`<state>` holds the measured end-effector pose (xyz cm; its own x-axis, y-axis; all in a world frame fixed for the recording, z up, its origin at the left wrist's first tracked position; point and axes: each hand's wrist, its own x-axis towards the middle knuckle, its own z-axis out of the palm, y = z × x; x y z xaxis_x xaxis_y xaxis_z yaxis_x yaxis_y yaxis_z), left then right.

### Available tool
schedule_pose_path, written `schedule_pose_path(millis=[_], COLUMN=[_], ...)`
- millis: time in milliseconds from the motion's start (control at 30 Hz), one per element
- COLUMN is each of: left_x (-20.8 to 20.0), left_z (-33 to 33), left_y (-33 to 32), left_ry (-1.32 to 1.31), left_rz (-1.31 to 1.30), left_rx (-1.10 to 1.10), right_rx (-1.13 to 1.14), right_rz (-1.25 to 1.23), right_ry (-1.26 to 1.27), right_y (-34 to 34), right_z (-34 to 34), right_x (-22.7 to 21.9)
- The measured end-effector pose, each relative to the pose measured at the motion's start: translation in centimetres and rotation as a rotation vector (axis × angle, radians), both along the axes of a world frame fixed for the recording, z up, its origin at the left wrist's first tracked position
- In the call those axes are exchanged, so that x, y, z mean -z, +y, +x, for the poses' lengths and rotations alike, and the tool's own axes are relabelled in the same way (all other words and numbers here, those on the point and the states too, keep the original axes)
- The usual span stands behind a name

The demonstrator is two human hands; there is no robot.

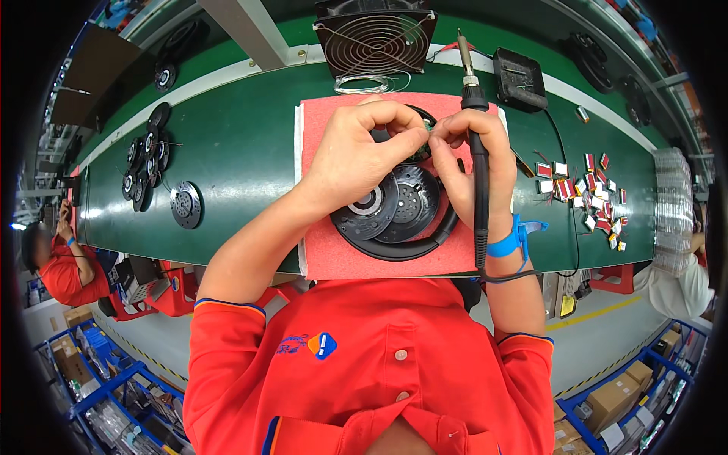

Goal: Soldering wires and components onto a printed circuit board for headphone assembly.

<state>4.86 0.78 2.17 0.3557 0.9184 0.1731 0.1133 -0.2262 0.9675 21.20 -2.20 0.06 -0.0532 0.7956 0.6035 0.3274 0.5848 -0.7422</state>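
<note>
My left hand (355,152) is closed in a pinch over the far part of a black headphone, thumb and forefinger together; what they grip is too small to make out. Against them, the fingertips of my right hand (497,148) are pinched too. A soldering iron (480,189) is tucked in that right hand, its metal tip pointing away from me. Beneath the hands, a bit of green circuit board (418,154) shows in the ear cup, mostly hidden. Two round black speaker plates (415,203) overlap inside the curved headband (402,250), on a pink foam mat (322,262).
A fan with a wire guard (377,47) stands at the back, a coil of wire (371,82) before it. A black tray (520,78) sits far right. Several small battery packs (599,199) lie right; several black discs (148,155) lie left. The iron's cable (565,152) crosses the bench.
</note>
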Motion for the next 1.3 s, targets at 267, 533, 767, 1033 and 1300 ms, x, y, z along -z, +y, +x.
schedule_pose_path(millis=[267, 533, 767, 1033, 1300], left_x=[-0.1, 0.1, 0.3, 0.5, 0.3], left_z=[0.0, 0.5, 0.4, 0.6, 0.5], left_y=[0.1, 0.4, 1.0, 0.7, 0.4], left_ry=[0.1, -0.11, -0.083, -0.15, -0.101], left_rz=[0.038, -0.109, -0.107, -0.158, -0.156], left_rx=[0.052, -0.006, 0.0, 0.05, 0.058], right_rx=[0.054, 0.087, 0.11, 0.051, 0.01], right_rz=[-0.012, 0.029, 0.075, 0.056, 0.044], right_ry=[0.036, -0.029, -0.02, 0.004, 0.038], right_y=[-0.2, 0.1, 0.6, 0.5, 0.4], right_z=[-0.2, 0.5, 0.9, 0.8, 0.8], right_x=[-0.1, 0.0, 0.1, 0.2, 0.3])
